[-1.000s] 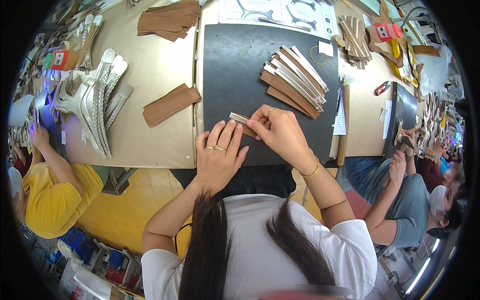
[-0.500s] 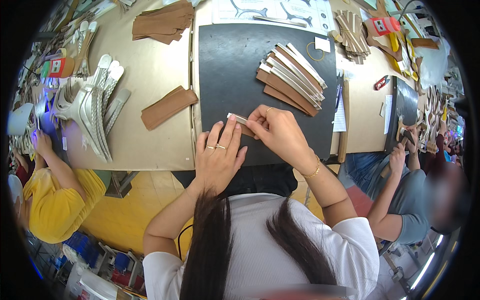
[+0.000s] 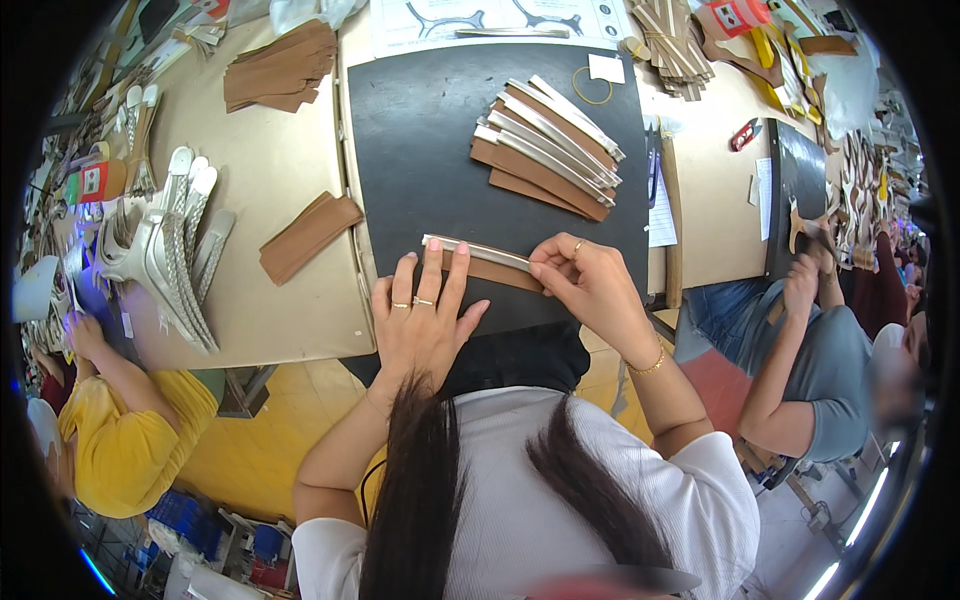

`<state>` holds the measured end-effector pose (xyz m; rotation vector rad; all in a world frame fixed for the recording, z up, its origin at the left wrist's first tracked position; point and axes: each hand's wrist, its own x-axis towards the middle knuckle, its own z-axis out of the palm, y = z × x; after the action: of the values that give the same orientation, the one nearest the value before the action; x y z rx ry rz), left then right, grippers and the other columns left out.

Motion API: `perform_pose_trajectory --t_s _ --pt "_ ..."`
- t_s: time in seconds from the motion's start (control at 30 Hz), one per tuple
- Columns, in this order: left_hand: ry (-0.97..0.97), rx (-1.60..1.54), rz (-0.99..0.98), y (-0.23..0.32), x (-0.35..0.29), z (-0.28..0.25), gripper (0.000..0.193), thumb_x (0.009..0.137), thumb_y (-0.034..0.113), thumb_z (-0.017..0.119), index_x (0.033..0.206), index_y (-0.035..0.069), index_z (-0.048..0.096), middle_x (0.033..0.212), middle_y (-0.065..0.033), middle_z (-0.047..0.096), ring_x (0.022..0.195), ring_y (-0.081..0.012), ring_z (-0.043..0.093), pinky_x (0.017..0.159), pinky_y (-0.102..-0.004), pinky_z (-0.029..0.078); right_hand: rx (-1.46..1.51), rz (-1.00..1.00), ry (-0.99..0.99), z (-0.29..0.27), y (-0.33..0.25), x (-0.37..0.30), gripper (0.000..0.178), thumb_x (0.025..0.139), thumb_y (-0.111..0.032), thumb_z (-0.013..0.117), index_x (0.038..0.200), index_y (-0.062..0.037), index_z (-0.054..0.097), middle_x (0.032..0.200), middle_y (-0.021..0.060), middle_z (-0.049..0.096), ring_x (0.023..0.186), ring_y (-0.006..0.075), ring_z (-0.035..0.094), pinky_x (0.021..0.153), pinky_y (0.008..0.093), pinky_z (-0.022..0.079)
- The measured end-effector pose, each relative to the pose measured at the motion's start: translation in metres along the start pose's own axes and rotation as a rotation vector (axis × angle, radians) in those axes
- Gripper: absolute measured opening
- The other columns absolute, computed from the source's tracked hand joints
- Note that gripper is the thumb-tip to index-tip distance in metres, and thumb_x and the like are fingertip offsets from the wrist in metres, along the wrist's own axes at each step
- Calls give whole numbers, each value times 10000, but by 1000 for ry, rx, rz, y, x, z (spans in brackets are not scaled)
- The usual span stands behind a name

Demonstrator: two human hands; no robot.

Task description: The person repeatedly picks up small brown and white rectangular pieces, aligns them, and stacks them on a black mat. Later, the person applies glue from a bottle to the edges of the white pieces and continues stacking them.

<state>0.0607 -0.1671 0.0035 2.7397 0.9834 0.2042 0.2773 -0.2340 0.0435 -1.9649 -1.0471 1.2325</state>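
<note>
On the black mat [image 3: 420, 130] in front of me lies a brown leather-like piece [image 3: 503, 275] with a narrow silvery-white strip [image 3: 488, 256] along its far edge. My left hand [image 3: 422, 318] is flat, its extended fingertips pressing the strip near its left end. At the right end, the thumb and fingers of my right hand [image 3: 597, 290] pinch the strip. Farther off on the mat, a fanned stack [image 3: 545, 150] holds several brown pieces with similar pale strips along them.
Plain brown pieces lie in a small pile [image 3: 308, 236] and a larger pile [image 3: 280, 66] to the left. White braided straps [image 3: 165, 255] sit beyond them. A wooden stick [image 3: 673, 220] borders the mat's right side. Co-workers sit on both sides, one in a yellow top [image 3: 135, 440].
My right hand has slid rightward along the strip to its far end, uncovering its length. My left fingertips still press near the left end. The whole view has shifted slightly.
</note>
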Motion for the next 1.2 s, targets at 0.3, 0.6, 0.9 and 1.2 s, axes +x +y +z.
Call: perform_pose_trajectory --t_s 0.3,0.6,0.9,1.2 --pt "-42 78 6 3 2 0 753 777 494 775 1430 204 536 1396 -135 490 1202 -327 472 977 -491 377 -127 -97 15 1 6 4 85 900 -71 683 930 9 682 740 75 681 607 109 648 576 236 508" --pt "-132 107 11 15 5 -6 798 730 603 728 1457 384 482 1464 -219 384 1216 -399 440 977 -525 375 -344 -232 92 7 10 1 94 868 -104 684 944 -51 664 830 103 633 642 263 621 588 374 501" --pt "-183 87 4 18 8 -11 812 714 619 719 1459 408 472 1426 -245 409 1226 -421 424 996 -532 369 -757 -538 194 10 25 -27 379 824 -217 752 1185 -130 679 1114 58 594 919 228 585 794 354 455" --pt "41 -470 -282 -57 16 -33 435 852 316 747 1220 95 676 1172 -143 577 1039 -306 544 914 -421 447 -511 -397 226 7 17 -15 323 806 -201 776 1093 -82 686 1111 83 586 923 244 572 808 373 429"
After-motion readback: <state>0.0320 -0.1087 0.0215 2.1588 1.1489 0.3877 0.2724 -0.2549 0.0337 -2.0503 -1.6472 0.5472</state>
